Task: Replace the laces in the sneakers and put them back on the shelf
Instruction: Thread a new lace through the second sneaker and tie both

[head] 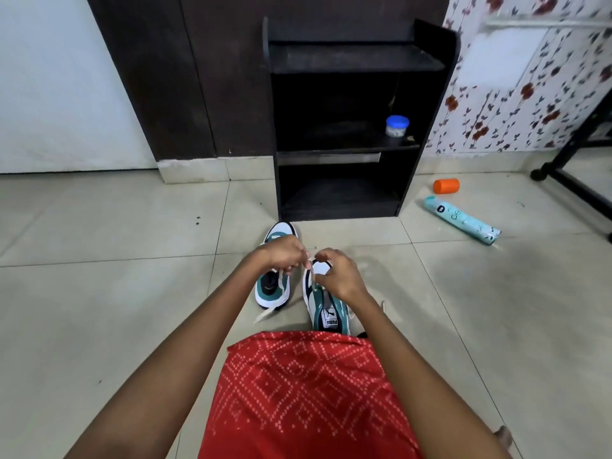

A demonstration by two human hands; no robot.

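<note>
Lacing is under way on the right sneaker (326, 313), which lies on the tiled floor (99, 293) beside the left sneaker (274, 294), just in front of the black shelf unit (347, 61). The left hand (284, 253) pinches a white lace (280, 280). The right hand (334, 273) pinches lace at the toe-end eyelets. The next move likely calls for threading the tip through and pulling it even. A blue-lidded jar (396, 126) stands on the shelf unit, and a teal spray can (463, 220) and an orange container (446, 186) lie near the floral wall (530, 94).

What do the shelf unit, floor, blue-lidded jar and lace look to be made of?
Shelf unit: probably laminated board, matte black; flat, square-edged panels.
Floor: ceramic or stone tile, pale and faintly glossy; grout lines show.
Jar: likely plastic; translucent body, opaque blue lid.
Lace: flat woven fabric, off-white; it drapes limply from the left hand.
</note>
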